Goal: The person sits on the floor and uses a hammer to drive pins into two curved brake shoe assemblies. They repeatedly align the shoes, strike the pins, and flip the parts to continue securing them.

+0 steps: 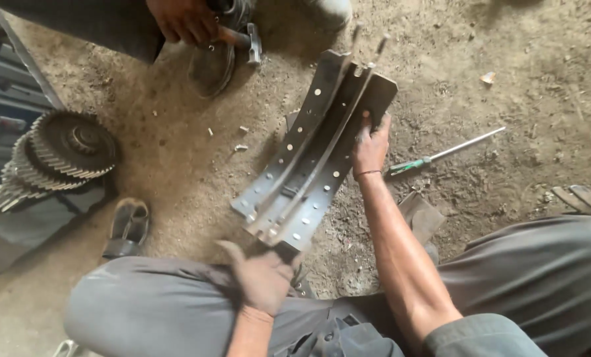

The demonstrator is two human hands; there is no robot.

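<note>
Dusty packed-dirt floor (520,59), curved grey steel brake shoe (308,165) propped on it, right hand (370,147) gripping its upper edge, left hand (262,274) clasping its lower end, green-handled screwdriver (441,155) lying just right of the shoe, stacked steel gears (57,155) well left of it.

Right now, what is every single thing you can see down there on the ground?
curved metal plate: one, grey with rows of holes, tilted above the dirt in the middle, held at both ends
gear stack: one stack, dark grey toothed wheels, far left
screwdriver: one, green handle and silver shaft, lying on the dirt right of the plate
hammer: one, dark head, top middle, in another person's hand
sandal: one, dark, on the dirt lower left
shoe: one, dark, top middle, worn by the other person
metal bits: a few, pale, scattered left of the plate
left hand: one, grip on the plate's near end
right hand: one, grip on the plate's far right edge
</note>
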